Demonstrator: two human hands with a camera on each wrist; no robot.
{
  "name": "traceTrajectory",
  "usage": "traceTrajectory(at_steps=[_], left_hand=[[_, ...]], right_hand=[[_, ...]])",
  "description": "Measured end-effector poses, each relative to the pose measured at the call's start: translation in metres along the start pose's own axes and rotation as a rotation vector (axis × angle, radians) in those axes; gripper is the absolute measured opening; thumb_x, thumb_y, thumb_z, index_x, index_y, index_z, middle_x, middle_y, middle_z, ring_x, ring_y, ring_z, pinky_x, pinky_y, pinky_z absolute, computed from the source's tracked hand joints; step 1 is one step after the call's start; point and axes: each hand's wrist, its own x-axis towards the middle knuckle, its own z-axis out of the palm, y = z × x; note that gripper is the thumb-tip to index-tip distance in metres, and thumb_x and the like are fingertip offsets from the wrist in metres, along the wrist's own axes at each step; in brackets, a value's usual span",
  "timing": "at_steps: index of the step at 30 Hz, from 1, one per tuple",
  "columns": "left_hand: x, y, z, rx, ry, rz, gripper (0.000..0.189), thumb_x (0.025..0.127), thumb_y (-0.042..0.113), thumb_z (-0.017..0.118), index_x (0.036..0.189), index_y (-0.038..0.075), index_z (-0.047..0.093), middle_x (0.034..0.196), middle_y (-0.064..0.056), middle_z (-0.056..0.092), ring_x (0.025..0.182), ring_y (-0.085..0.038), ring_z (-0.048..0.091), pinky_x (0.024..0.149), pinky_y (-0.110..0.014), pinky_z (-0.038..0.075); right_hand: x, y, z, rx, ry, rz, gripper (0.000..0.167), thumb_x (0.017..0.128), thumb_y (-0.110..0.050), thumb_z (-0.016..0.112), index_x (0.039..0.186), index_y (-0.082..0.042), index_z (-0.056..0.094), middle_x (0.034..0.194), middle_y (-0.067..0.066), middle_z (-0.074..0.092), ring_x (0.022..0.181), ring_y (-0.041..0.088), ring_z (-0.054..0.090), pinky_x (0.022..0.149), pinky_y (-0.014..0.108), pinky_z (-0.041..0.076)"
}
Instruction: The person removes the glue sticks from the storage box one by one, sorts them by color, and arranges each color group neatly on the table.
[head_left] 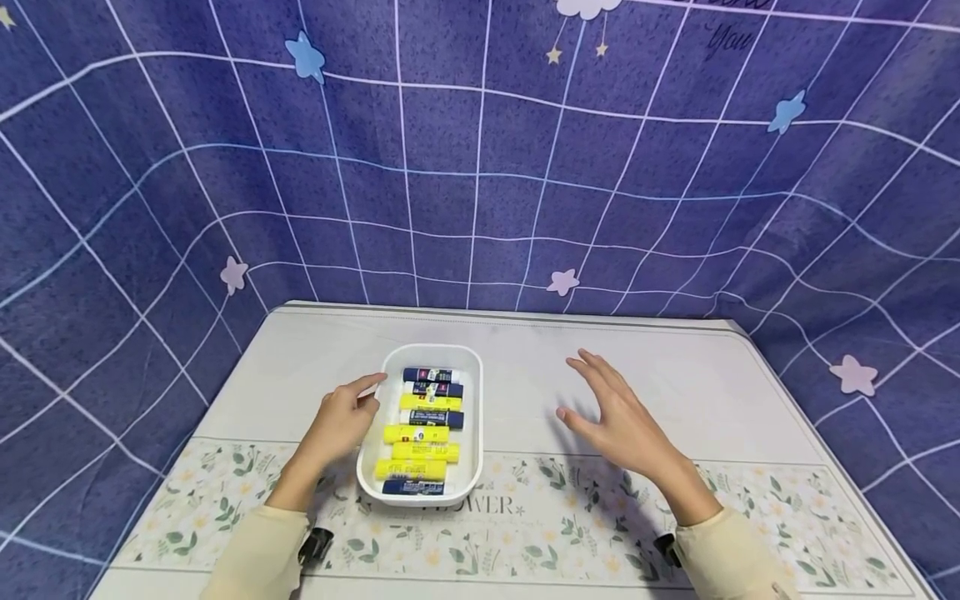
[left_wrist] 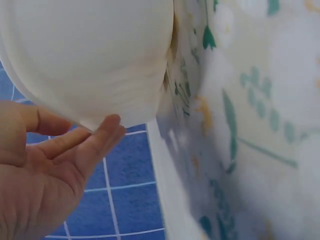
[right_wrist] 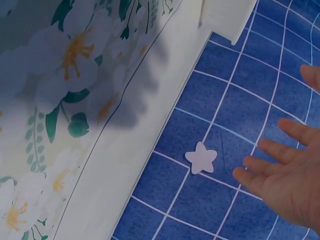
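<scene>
A white plastic tray (head_left: 477, 433) with rounded corners stands left of the middle of the table. Yellow glue sticks (head_left: 424, 452) and dark blue glue sticks (head_left: 414, 487) lie crosswise in it, one behind another in a column. Beside the tray's left wall is my left hand (head_left: 339, 427), its fingertips right at the rim. From the left wrist view, fairly straight fingers (left_wrist: 102, 137) meet the outside of the tray (left_wrist: 90, 65) just under its edge. My right hand (head_left: 618, 421) hovers to the right of the tray, fingers spread, holding nothing.
The white table (head_left: 337, 333) carries a floral printed band (head_left: 525, 546) across its front half. Behind and at both sides hangs a blue grid-patterned curtain (head_left: 442, 208) with star shapes. A dark wrist strap (head_left: 315, 546) shows at the left sleeve.
</scene>
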Motion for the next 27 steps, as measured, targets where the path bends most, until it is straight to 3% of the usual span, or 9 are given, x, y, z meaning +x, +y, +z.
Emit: traceTrajectory(at_steps=[4, 9, 15, 21, 27], left_hand=[[0.003, -0.005, -0.001, -0.068, 0.008, -0.009, 0.048, 0.101, 0.010, 0.048, 0.149, 0.009, 0.056, 0.147, -0.024, 0.058, 0.133, -0.038, 0.062, 0.092, -0.039, 0.059], [0.003, -0.008, 0.001, -0.089, 0.030, -0.007, 0.047, 0.101, 0.007, 0.049, 0.147, 0.009, 0.059, 0.147, -0.020, 0.060, 0.136, -0.035, 0.059, 0.107, -0.049, 0.055], [0.002, -0.013, 0.002, -0.158, 0.015, -0.029, 0.047, 0.103, 0.011, 0.048, 0.149, 0.011, 0.056, 0.151, -0.019, 0.056, 0.140, -0.034, 0.056, 0.113, -0.049, 0.051], [0.003, -0.018, 0.001, -0.232, -0.014, -0.034, 0.045, 0.105, 0.013, 0.050, 0.150, 0.011, 0.055, 0.152, -0.017, 0.056, 0.139, -0.031, 0.057, 0.113, -0.043, 0.051], [0.004, -0.020, -0.001, -0.371, -0.049, -0.038, 0.045, 0.105, 0.013, 0.053, 0.150, 0.006, 0.054, 0.152, -0.021, 0.054, 0.141, -0.034, 0.055, 0.114, -0.038, 0.050]], right_hand=[[0.001, -0.002, 0.001, 0.000, -0.005, 0.000, 0.074, 0.095, -0.039, 0.072, 0.158, -0.017, 0.040, 0.169, 0.010, 0.033, 0.157, 0.039, 0.027, 0.122, 0.069, 0.032], [0.004, -0.006, 0.003, 0.010, -0.014, -0.003, 0.071, 0.097, -0.037, 0.070, 0.158, -0.016, 0.040, 0.168, 0.011, 0.034, 0.157, 0.040, 0.027, 0.123, 0.068, 0.030], [0.009, -0.011, 0.009, 0.065, -0.030, -0.025, 0.069, 0.097, -0.033, 0.069, 0.158, -0.015, 0.041, 0.166, 0.010, 0.037, 0.156, 0.038, 0.030, 0.123, 0.066, 0.032], [0.018, -0.014, 0.017, 0.213, -0.032, -0.077, 0.065, 0.097, -0.026, 0.071, 0.155, -0.015, 0.045, 0.159, 0.010, 0.048, 0.147, 0.035, 0.047, 0.118, 0.059, 0.044], [0.025, -0.019, 0.024, 0.427, -0.083, -0.075, 0.060, 0.097, -0.019, 0.072, 0.152, -0.011, 0.049, 0.156, 0.013, 0.051, 0.146, 0.034, 0.048, 0.122, 0.046, 0.043]])
